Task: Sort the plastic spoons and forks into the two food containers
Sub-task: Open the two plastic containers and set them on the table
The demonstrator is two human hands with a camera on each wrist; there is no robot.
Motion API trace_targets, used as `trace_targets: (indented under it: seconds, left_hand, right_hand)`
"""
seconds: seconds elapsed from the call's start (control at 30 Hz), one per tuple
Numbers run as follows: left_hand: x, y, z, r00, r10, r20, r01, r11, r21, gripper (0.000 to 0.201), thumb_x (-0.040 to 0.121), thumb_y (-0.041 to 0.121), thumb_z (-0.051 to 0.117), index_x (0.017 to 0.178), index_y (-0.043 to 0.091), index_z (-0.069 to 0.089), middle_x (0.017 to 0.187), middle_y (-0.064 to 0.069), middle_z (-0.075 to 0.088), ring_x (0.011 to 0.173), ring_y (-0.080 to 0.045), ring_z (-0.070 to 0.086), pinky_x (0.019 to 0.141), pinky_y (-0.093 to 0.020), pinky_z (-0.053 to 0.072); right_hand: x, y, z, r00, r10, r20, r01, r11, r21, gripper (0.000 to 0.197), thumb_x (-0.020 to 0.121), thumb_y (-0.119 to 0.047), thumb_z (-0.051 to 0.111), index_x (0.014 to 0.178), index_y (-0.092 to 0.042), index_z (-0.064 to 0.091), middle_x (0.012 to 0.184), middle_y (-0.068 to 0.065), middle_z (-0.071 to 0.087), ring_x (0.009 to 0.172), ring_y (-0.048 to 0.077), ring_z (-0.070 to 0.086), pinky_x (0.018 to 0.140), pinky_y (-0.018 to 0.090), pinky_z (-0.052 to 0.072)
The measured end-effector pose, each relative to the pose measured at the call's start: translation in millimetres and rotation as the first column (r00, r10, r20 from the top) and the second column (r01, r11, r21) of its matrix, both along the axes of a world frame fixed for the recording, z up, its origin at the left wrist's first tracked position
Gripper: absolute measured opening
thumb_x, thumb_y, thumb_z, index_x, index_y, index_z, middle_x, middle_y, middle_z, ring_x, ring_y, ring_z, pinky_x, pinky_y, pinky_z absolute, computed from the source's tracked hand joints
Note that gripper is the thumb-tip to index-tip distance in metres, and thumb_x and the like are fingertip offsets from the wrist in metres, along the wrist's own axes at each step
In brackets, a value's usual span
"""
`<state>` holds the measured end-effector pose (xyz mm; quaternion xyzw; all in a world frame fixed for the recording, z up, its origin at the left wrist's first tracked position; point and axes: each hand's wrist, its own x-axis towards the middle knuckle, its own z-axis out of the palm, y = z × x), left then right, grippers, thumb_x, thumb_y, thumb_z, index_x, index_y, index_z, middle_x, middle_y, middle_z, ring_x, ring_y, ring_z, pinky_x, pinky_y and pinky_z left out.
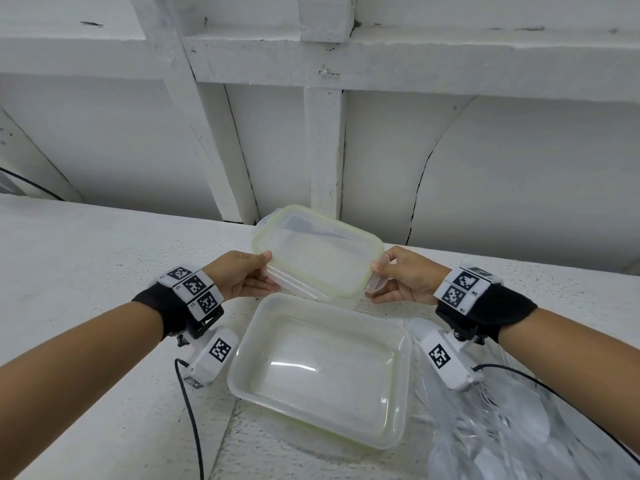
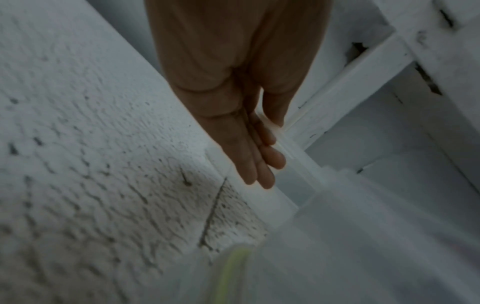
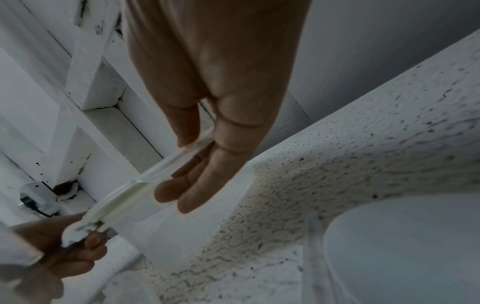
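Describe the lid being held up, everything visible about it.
The lid is a rounded rectangle of cloudy clear plastic with a pale yellow-green seal inside its rim and a latch flap at the right end. It is tilted above a second container, lifted at the far side. The left hand and right hand pinch its short ends.

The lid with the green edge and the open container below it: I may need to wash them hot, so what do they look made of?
The lid looks like clear, slightly frosted plastic; the wall shows through it. Its yellow-green rim strip may be a rubbery seal, though that is uncertain. The open container looks like translucent, glossy plastic, with light glare on its floor.
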<state>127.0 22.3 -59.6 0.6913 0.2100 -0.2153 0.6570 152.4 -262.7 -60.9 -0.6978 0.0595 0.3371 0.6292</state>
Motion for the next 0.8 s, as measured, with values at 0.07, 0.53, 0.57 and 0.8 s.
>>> trace_targets:
  seconds: [0.07, 0.53, 0.57, 0.8]
  left_hand:
    - [0.1, 1.0, 1.8, 0.999, -0.038, -0.014, 0.039, 0.998, 0.044, 0.033, 0.092, 0.032, 0.055, 0.078, 0.002, 0.056, 0.076, -0.02, 0.07, 0.065, -0.022, 0.071, 0.066, -0.031, 0.058]
    - [7.9, 6.9, 8.4, 0.99, -0.117, -0.083, 0.123, 0.99, 0.067, 0.036, 0.091, 0.032, 0.054, 0.087, -0.003, 0.059, 0.075, -0.018, 0.071, 0.063, -0.02, 0.07, 0.066, -0.03, 0.058]
    - [8.4, 7.7, 7.7, 0.988, -0.123, -0.089, 0.129, 0.989, 0.069, 0.036, 0.091, 0.032, 0.054, 0.088, -0.003, 0.06, 0.076, -0.017, 0.071, 0.064, -0.02, 0.07, 0.068, -0.031, 0.058]
    - [10.7, 11.0, 6.8, 0.984, -0.15, -0.099, 0.157, 0.985, 0.07, 0.035, 0.092, 0.029, 0.053, 0.082, -0.003, 0.06, 0.077, -0.019, 0.071, 0.065, -0.02, 0.07, 0.071, -0.031, 0.057]
  right_hand:
    - [-1.1, -0.4, 5.0, 1.0, 0.003, -0.004, -0.003, 0.998, -0.065, 0.015, 0.095, -0.017, 0.052, 0.086, -0.01, 0.042, 0.075, 0.012, 0.063, 0.062, 0.023, 0.067, 0.06, 0.034, 0.059]
    - [73.9, 40.5, 26.8, 0.884, 0.45, 0.13, -0.181, 0.585, -0.791, 0.047, 0.098, -0.049, 0.026, 0.083, -0.013, 0.054, 0.084, 0.006, 0.054, 0.069, 0.016, 0.047, 0.065, 0.026, 0.043]
    - [76.0, 43.2, 24.1, 0.889, 0.437, 0.133, -0.165, 0.579, -0.798, 0.047, 0.099, -0.048, 0.027, 0.071, -0.016, 0.046, 0.071, 0.003, 0.047, 0.06, 0.014, 0.041, 0.055, 0.024, 0.036]
    - [99.1, 34.1, -8.2, 0.967, 0.233, 0.106, -0.155, 0.863, -0.48, 0.058, 0.088, -0.04, 0.058, 0.12, 0.009, 0.053, 0.122, 0.024, 0.058, 0.112, 0.036, 0.056, 0.1, 0.05, 0.043]
